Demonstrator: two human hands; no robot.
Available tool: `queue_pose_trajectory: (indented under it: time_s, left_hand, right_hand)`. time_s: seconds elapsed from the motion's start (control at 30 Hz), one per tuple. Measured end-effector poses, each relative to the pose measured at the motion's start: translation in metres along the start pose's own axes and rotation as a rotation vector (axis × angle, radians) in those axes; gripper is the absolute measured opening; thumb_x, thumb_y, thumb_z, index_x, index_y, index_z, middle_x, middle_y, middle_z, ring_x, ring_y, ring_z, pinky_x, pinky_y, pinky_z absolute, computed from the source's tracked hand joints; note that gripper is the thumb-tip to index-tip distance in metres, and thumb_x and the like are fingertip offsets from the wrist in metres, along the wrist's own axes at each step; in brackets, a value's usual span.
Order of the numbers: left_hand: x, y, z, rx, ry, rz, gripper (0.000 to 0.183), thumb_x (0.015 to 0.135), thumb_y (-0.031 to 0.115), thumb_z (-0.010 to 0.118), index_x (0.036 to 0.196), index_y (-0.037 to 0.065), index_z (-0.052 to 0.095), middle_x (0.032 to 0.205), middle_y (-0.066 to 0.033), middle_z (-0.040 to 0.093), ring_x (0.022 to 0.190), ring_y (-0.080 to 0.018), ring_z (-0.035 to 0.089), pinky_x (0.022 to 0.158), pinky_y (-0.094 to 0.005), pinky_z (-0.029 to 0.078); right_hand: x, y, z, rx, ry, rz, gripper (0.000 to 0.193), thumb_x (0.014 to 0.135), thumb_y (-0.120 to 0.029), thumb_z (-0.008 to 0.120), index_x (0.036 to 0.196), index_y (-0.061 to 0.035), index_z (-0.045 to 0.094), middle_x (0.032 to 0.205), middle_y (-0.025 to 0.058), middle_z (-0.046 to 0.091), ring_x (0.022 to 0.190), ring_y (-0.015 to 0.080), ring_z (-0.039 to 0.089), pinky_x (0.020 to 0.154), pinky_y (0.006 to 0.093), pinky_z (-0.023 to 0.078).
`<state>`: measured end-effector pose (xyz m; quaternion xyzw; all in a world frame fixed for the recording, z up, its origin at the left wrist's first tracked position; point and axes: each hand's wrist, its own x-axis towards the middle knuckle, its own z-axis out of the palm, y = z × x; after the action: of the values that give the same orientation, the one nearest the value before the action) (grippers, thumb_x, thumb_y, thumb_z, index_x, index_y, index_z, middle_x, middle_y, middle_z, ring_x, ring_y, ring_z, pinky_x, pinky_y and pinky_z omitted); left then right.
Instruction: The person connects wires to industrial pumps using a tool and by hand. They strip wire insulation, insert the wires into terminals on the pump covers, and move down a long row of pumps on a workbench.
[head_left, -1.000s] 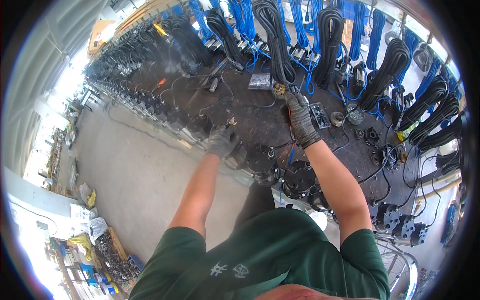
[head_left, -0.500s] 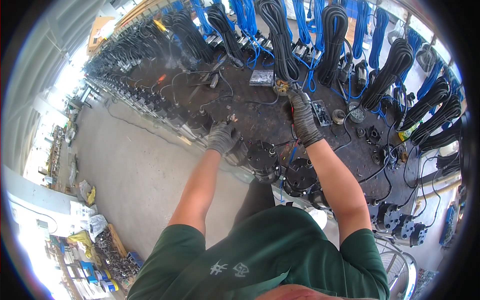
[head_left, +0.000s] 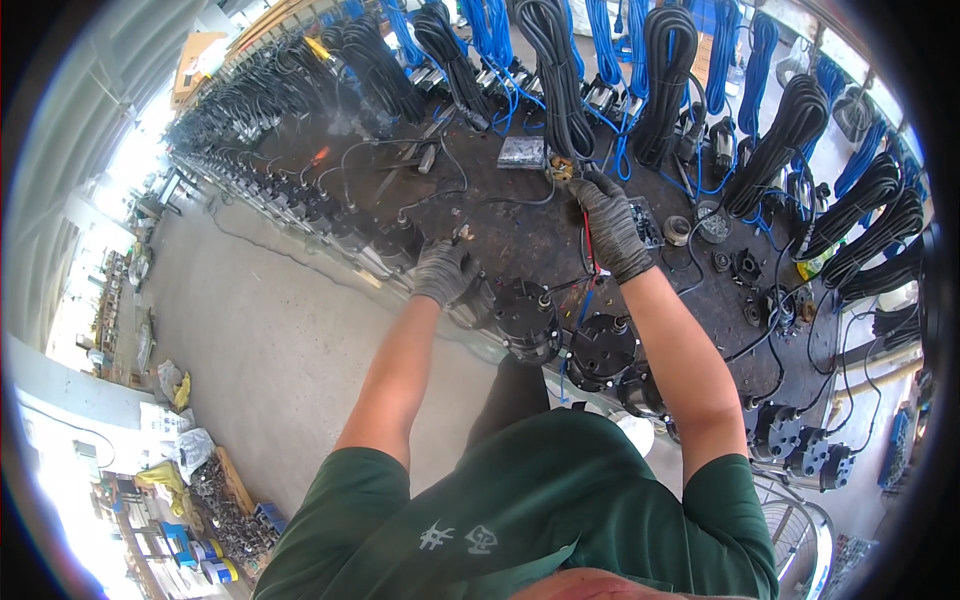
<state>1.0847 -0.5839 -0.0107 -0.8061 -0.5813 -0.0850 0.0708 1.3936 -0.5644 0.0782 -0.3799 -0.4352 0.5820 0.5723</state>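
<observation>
My R hand (head_left: pixel 608 225) is clenched on red/black wires (head_left: pixel 588 262) running down toward the pump (head_left: pixel 598 350) at the bench's near edge, L hand (head_left: pixel 443 272) pinching a small part, can't tell what.

L hand (head_left: pixel 443 270) now lower, nearer pump (head_left: pixel 525 315)

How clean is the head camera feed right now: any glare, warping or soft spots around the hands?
Head view: strong fisheye, so the workbench edge bows and a black rim frames the picture; daylight blows out the far left; the left hand and right hand, both gloved, sit in even light and look fairly sharp; the small part at the right fingertips is too tiny to resolve.
</observation>
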Motion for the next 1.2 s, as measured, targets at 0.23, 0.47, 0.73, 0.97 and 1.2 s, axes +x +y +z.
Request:
queue_pose_trajectory:
  time_s: [0.23, 0.47, 0.73, 0.97, 1.2]
  left_hand:
    - [-0.003, 0.002, -0.003, -0.004, 0.063, 0.032, 0.032, 0.089, 0.034, 0.061, 0.112, 0.012, 0.068, 0.094, -0.0192, 0.067, 0.091, -0.0383, 0.063, 0.087, -0.0504, 0.047]
    - [-0.001, -0.004, 0.002, 0.028, 0.034, 0.048, 0.032, 0.09, 0.033, 0.061, 0.113, 0.012, 0.068, 0.097, -0.0183, 0.068, 0.093, -0.0373, 0.063, 0.087, -0.0501, 0.047]
    - [-0.001, -0.001, -0.004, -0.015, -0.02, -0.01, 0.036, 0.087, 0.03, 0.064, 0.119, 0.012, 0.068, 0.099, -0.0168, 0.068, 0.095, -0.0375, 0.062, 0.089, -0.0498, 0.046]
    - [-0.001, 0.001, -0.004, -0.061, 0.009, -0.014, 0.034, 0.088, 0.029, 0.063, 0.118, 0.013, 0.068, 0.098, -0.0156, 0.068, 0.096, -0.0374, 0.062, 0.09, -0.0496, 0.046]
    - [0.0, 0.008, -0.016, -0.069, 0.02, -0.012, 0.031, 0.09, 0.03, 0.062, 0.116, 0.014, 0.066, 0.097, -0.0199, 0.067, 0.094, -0.04, 0.062, 0.089, -0.0502, 0.046]
  right_hand:
    - [0.01, -0.038, -0.005, -0.143, -0.096, -0.029, 0.027, 0.094, -0.02, 0.068, 0.111, 0.0003, 0.068, 0.082, 0.0032, 0.07, 0.066, 0.0112, 0.063, 0.058, 0.0244, 0.049]
    - [0.006, -0.052, 0.011, -0.034, -0.041, 0.072, 0.027, 0.091, -0.015, 0.072, 0.109, 0.0042, 0.066, 0.087, 0.0097, 0.071, 0.073, 0.0164, 0.069, 0.064, 0.0269, 0.058]
    - [0.009, -0.052, 0.011, -0.028, -0.122, 0.071, 0.025, 0.092, -0.018, 0.069, 0.108, 0.0013, 0.068, 0.087, 0.0076, 0.07, 0.072, 0.0138, 0.067, 0.062, 0.0251, 0.056]
    - [0.004, -0.04, 0.013, 0.024, -0.071, 0.032, 0.015, 0.095, -0.019, 0.064, 0.096, -0.0042, 0.065, 0.076, 0.0027, 0.065, 0.056, 0.0073, 0.054, 0.05, 0.022, 0.042]
    - [-0.005, -0.04, 0.025, 0.145, -0.003, 0.033, 0.018, 0.095, -0.025, 0.067, 0.099, -0.0067, 0.067, 0.075, 0.0008, 0.064, 0.054, 0.006, 0.055, 0.046, 0.019, 0.037]
